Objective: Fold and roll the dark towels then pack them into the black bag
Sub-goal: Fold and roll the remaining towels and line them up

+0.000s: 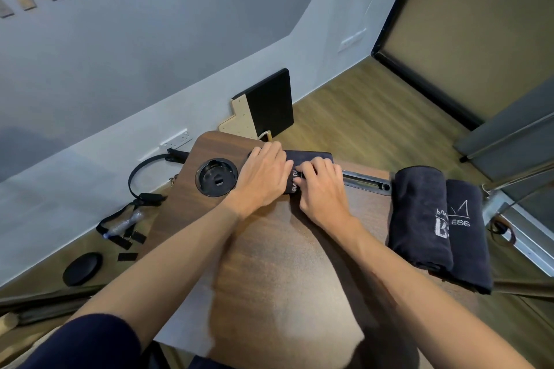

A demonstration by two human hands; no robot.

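Note:
A rolled dark towel (311, 157) with white lettering lies at the far edge of the wooden table (284, 249). My left hand (263, 177) lies over its left part with the fingers curled onto the roll. My right hand (320, 186) grips the roll from the near side, fingers curled over it. Most of the roll is hidden under both hands. On the right of the table a rolled dark towel (419, 216) lies beside a folded one (469, 234), both with white print. A black strap (141, 177) hangs off the table's left side; the bag itself cannot be made out.
A round black cable port (216, 177) is set in the table left of my hands, and a metal slot (364, 181) runs right of them. A black panel (271, 103) leans on the wall behind. A black disc (82, 268) lies on the floor at left.

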